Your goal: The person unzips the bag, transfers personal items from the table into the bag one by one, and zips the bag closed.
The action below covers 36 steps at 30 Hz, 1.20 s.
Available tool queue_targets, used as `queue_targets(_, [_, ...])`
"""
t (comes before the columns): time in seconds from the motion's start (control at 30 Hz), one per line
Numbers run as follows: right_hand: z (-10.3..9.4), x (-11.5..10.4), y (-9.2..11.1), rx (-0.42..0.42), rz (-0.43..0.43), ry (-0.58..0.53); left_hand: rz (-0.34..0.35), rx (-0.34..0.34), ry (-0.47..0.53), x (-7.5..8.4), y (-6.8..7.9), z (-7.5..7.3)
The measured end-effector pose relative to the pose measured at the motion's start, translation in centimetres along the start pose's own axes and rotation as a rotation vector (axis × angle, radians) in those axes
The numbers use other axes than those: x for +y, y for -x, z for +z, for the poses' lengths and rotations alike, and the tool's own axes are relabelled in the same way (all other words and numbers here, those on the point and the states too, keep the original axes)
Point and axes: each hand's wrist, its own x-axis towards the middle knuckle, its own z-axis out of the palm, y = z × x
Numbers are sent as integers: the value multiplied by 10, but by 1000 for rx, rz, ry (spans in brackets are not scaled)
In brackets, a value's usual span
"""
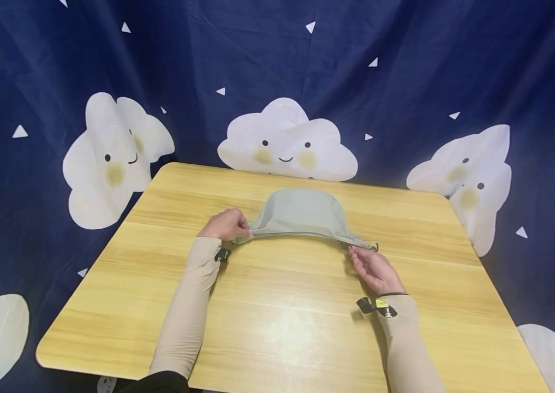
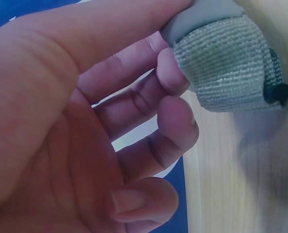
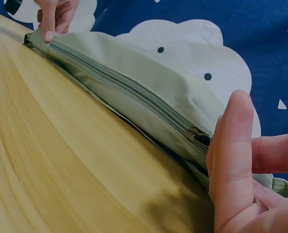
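A grey-green waist bag (image 1: 304, 210) lies across the table, its curved side facing away from me. My left hand (image 1: 228, 225) pinches the bag's left end between thumb and fingers. In the left wrist view, a ribbed webbing strap (image 2: 226, 63) with a dark buckle piece (image 2: 278, 93) sticks out past those fingertips. At the opposite end my right hand (image 1: 375, 270) grips the bag's corner by the fingertips. A closed zipper (image 3: 120, 85) runs along the near edge, with its pull (image 3: 198, 137) beside the right fingers, which partly hide that corner.
The wooden table (image 1: 277, 316) has rounded corners and carries the bag near its far edge. Behind it hangs a dark blue curtain (image 1: 267, 49) printed with smiling clouds and white triangles. Each wrist wears a black strap mount (image 1: 368, 305).
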Motion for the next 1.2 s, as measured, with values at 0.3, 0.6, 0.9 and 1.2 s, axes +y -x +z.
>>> queue_targets(0.3, [0, 0, 0, 11, -2, -10, -8, 3, -1, 1, 0, 0])
queue_targets(0.6, [-1, 0, -1, 15, 1, -5, -8, 4, -10, 1, 1, 1])
queue_targets(0.9, [-2, 0, -1, 12, -4, 3, -9, 0, -10, 0, 0, 1])
queue_targets(1.2, [-1, 0, -1, 9, -3, -4, -12, -1, -10, 1, 1, 0])
